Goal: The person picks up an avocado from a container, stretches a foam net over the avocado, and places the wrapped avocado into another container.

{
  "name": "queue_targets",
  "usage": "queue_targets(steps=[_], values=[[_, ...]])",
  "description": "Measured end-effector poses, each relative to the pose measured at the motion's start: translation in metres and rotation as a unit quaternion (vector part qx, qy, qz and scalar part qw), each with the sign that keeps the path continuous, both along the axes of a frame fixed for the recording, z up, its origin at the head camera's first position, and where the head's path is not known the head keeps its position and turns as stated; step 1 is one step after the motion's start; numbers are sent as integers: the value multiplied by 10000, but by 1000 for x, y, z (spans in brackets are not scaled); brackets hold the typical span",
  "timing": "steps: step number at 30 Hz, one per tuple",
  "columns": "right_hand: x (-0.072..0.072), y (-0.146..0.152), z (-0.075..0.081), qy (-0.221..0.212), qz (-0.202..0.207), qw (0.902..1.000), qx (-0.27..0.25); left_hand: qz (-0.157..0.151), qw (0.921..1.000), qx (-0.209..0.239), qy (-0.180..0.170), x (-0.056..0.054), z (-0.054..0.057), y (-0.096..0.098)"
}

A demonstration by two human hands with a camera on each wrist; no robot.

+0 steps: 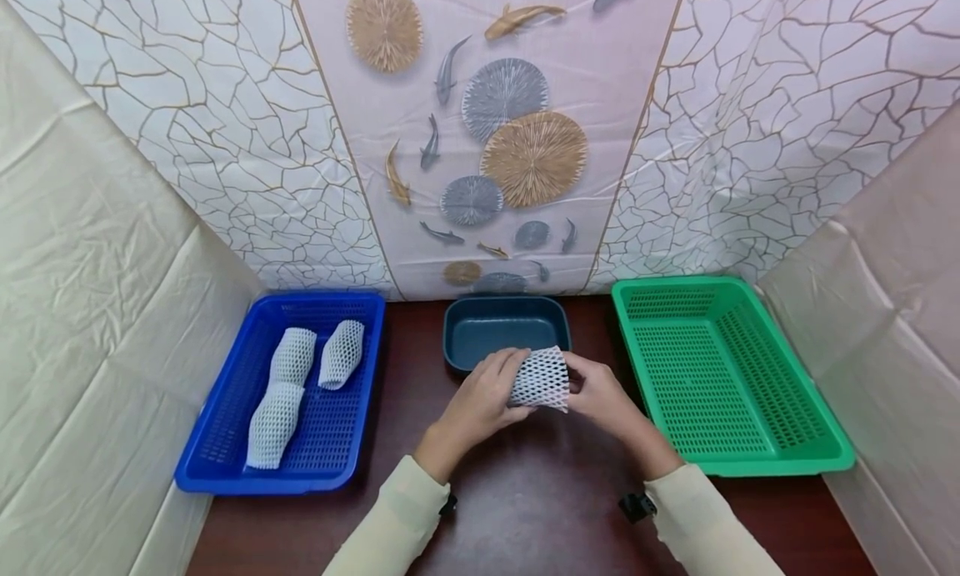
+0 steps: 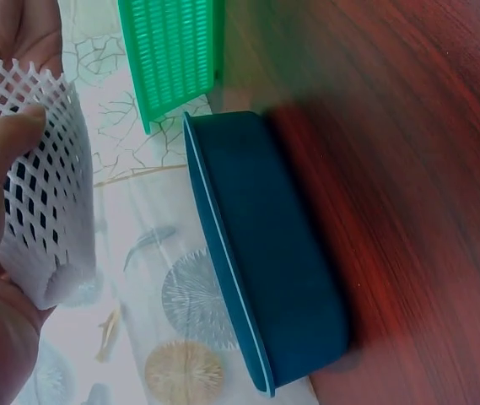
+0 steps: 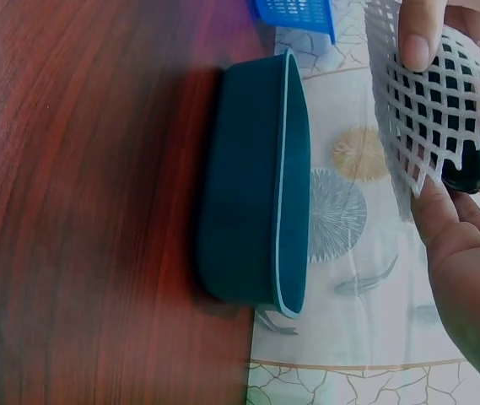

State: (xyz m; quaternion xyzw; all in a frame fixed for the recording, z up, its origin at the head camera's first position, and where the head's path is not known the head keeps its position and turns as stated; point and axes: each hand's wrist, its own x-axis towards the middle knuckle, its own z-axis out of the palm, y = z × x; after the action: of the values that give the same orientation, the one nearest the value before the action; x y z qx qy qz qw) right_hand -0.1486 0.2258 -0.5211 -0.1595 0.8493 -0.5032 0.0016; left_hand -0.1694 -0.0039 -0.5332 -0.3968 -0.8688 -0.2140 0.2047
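Note:
A white foam net sleeve is held up between both hands, just in front of the dark teal bin. My left hand grips the sleeve's left part, its thumb pressing the mesh in the left wrist view. At the sleeve's wide right end, my right hand holds the rim, thumb at the edge. Inside the mesh sits a dark green, glossy, rounded fruit, its end peeking out beside the right fingers in the right wrist view. The sleeve covers most of it.
On the left, a blue basket contains three pieces wrapped in white foam net. A green basket stands on the right. All rest on a dark reddish wooden table, with patterned cloth walls around it.

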Motion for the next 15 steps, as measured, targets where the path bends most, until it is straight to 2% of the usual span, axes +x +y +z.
queue_targets(steps=[3,7,15], values=[[0,-4,-1,5,-9,10000,-12,-5,10000,6,-1,1,0,0],[-1,-8,-1,29,22,10000,76,75,9996,-233,-106,3,2,0],[-2,-12,-1,-2,43,9996,277,383,9933,-834,-696,2,16,1]])
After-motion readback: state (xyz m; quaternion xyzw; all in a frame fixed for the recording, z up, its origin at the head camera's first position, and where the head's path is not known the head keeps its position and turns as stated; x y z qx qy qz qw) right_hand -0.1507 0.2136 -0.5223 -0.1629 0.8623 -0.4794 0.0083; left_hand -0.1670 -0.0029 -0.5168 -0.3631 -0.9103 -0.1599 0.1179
